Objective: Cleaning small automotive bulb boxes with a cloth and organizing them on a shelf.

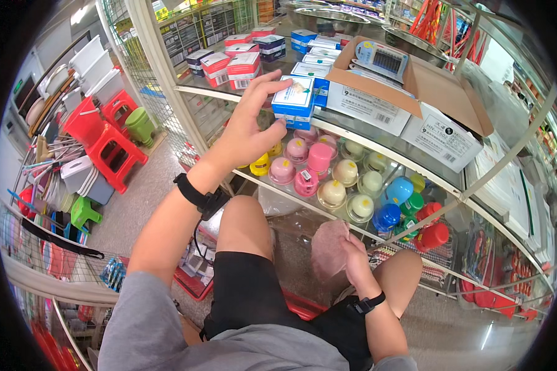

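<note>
My left hand (255, 123) is raised at the front edge of the glass shelf, with thumb and fingers about a small blue-and-white box (293, 96). That box sits on another blue one at the shelf's edge; whether the fingers press on it I cannot tell for sure. Low between my knees, my right hand (355, 257) grips a pinkish cloth (329, 248) that hangs from thumb and fingers. More blue-and-white boxes (311, 70) stand in a row behind the first. To their left are red-and-white boxes (243, 66) and dark blue boxes (270, 47).
An open cardboard carton (369, 99) with blister packs stands right of the blue boxes. Pink cups (319, 156), cream ones (346, 172) and other colored ones fill the shelf below. A slanting metal bar (496, 160) crosses at right. Red stools (116, 155) stand at left.
</note>
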### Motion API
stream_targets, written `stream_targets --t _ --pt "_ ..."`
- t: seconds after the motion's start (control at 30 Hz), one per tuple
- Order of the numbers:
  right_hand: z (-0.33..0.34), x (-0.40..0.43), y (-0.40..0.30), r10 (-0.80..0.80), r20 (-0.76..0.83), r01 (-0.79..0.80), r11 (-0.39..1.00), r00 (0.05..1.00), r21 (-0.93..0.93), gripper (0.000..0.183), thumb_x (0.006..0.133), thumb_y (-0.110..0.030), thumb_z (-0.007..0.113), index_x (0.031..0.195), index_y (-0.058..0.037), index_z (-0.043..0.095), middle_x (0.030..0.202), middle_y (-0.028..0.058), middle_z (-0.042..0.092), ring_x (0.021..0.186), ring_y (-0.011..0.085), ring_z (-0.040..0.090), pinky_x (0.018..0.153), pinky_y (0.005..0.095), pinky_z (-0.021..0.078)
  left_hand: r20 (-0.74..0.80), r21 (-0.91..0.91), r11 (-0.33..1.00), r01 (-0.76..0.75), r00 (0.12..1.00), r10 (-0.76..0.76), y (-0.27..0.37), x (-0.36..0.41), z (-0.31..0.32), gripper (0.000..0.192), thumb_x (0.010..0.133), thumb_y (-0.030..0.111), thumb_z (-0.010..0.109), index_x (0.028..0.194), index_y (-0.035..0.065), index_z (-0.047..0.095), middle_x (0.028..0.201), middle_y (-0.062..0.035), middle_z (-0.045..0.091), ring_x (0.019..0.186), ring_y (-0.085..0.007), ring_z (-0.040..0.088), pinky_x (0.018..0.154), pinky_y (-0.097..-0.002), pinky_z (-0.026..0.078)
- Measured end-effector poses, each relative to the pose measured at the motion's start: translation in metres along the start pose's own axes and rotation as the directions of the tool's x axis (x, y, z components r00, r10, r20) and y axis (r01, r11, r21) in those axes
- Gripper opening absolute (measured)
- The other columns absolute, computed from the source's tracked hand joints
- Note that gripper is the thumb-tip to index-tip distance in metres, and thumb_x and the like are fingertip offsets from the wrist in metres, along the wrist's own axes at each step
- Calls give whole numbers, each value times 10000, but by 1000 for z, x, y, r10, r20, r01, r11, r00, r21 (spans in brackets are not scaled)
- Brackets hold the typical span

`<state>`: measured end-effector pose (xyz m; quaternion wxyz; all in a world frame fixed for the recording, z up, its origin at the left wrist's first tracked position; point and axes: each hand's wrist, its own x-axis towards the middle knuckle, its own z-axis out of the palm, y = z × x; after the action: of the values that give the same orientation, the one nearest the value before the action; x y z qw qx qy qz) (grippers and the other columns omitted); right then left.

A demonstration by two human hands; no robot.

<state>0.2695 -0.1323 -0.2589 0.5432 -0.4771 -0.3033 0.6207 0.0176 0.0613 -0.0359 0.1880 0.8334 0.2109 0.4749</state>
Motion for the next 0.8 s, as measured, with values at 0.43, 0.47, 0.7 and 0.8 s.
stream_targets --t 0.43,0.47,0.7,0.8 --pt "-5 2 0 -20 -30 21 999 999 29 346 970 -149 487 1235 54 575 1150 103 640 1042 172 587 904 289 447 85 -144 980 139 988 -127 2 26 -16 568 788 65 685 1328 26 513 1200 -77 579 1123 -148 537 991 -300 420" --pt "-4 2 -1 -25 -28 26 999 999 29 346 970 -149 487 1235 54 575 1150 103 640 1042 172 587 904 289 447 116 -264 953 147 986 -120 1 25 -18 575 793 46 667 1342 19 501 1219 -76 576 1132 -147 538 1002 -303 416" --pt "-6 2 -1 -32 -41 32 999 999 0 391 955 -117 482 1300 55 549 1240 107 611 1144 196 562 992 296 415 93 309 941 -141 989 117 16 22 -14 468 844 28 608 1306 95 568 1444 -181 414 1360 -312 392 1133 -436 287" --pt "-5 2 4 -27 -36 27 1000 999 -6 394 953 -107 479 1306 56 545 1249 109 607 1157 196 556 1004 297 410 191 261 952 -161 975 113 13 25 -14 469 847 40 623 1310 78 552 1443 -186 428 1362 -324 399 1126 -429 306"
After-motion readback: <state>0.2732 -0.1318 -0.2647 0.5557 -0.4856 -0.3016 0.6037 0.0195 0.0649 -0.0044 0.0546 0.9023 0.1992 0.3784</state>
